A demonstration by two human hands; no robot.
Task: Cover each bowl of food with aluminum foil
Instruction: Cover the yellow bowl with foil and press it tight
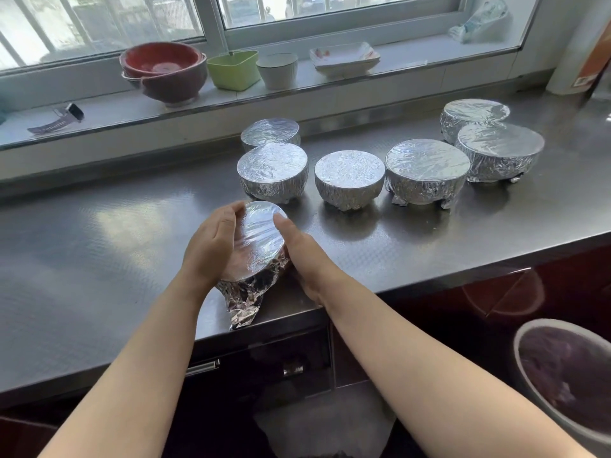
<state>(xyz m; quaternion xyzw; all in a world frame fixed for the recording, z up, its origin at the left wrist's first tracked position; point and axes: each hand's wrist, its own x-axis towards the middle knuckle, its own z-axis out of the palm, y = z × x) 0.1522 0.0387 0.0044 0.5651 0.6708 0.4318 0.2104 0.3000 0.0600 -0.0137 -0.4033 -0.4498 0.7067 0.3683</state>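
While both hands cup the foil-wrapped bowl (261, 239) at the tabletop's (99, 246) near edge, left hand (211, 242) curled at nine o'clock, right hand (304, 256) at three with fingers hidden, foil conceals its contents.

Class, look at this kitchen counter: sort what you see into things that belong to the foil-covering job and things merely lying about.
Belongs to the job:
foil-wrapped bowl being pressed
left hand
right hand
six wrapped bowls behind, e.g.

Lying about:
red bowls
green tub
white cup
square dishes
watch
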